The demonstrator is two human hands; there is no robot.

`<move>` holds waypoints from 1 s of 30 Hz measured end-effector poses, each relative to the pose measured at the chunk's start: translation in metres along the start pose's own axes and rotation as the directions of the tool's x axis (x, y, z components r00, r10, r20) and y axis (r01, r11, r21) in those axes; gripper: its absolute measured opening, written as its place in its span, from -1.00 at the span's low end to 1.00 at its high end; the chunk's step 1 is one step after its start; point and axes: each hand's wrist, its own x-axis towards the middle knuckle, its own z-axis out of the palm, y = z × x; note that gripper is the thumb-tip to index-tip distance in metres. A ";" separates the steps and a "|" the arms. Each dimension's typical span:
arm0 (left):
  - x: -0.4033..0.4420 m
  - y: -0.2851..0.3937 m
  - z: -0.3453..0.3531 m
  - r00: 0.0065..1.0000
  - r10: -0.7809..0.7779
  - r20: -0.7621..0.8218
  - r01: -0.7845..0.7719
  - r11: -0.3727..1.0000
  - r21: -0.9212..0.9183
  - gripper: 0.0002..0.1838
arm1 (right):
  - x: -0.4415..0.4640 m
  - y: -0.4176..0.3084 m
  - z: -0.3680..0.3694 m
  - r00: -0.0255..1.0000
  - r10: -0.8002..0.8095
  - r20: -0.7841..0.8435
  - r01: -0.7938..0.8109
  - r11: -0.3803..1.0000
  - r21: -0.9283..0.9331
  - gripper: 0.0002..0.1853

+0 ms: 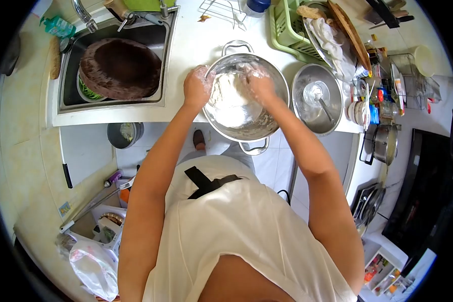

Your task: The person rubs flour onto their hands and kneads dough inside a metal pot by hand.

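A two-handled steel pot [278, 95] sits at the counter's front edge, with a white floury dough [227, 92] on the left side of its inside. My left hand [198, 85] grips the pot's left rim, its fingers dusted white. Inside the pot, my right hand [257, 82] has its flour-coated fingers curled at the right edge of the dough; the fingertips are partly hidden. Just right of the pot stands a steel bowl [301, 95] holding some white powder and a spoon [326, 109].
At the left, a sink [164, 75] holds a large round brown board [121, 68] above some greens. A green basket [285, 30] with cloth and a wooden lid stands back right. Jars and bottles line the right side. Below the counter is a bin [125, 135].
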 end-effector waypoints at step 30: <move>0.000 0.002 0.001 0.997 -0.077 0.006 0.076 0.996 0.038 -0.70 | 0.001 -0.030 0.039 0.976 -0.216 -0.032 0.217 0.976 0.035 -0.36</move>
